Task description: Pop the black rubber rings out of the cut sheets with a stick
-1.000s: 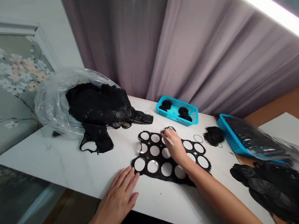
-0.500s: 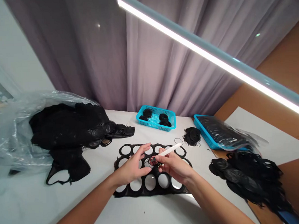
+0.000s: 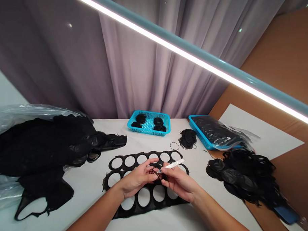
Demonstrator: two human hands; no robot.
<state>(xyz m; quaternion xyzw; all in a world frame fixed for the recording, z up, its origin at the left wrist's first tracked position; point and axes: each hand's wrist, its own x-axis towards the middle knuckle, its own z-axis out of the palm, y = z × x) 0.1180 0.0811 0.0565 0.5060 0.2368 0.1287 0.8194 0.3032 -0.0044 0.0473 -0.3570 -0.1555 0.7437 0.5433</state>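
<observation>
Over the middle of a black rubber sheet (image 3: 144,213) with rows of round holes, both hands meet. My left hand (image 3: 137,178) is closed, with thin black rings (image 3: 154,172) pinched between thumb and fingers. My right hand (image 3: 180,180) grips a slim white pen-like tool (image 3: 174,164) between thumb and forefinger. The tool slants up to the right, and its lower end is at the rings. Exactly where that tip touches, I cannot tell. Some of the sheet's holes are covered by my hands.
Behind stands a blue basket (image 3: 149,131) with several ring bundles. Right of it are a loose pile of black rings (image 3: 187,138) and a second blue basket (image 3: 204,139) under a filled bag (image 3: 216,130). Black scraps (image 3: 242,179) lie right; a black heap (image 3: 51,142) in plastic lies left.
My left fingers have closed in on the black rings, which were by the right hand. The white tool has tilted a little flatter. The whole view has shifted to the right.
</observation>
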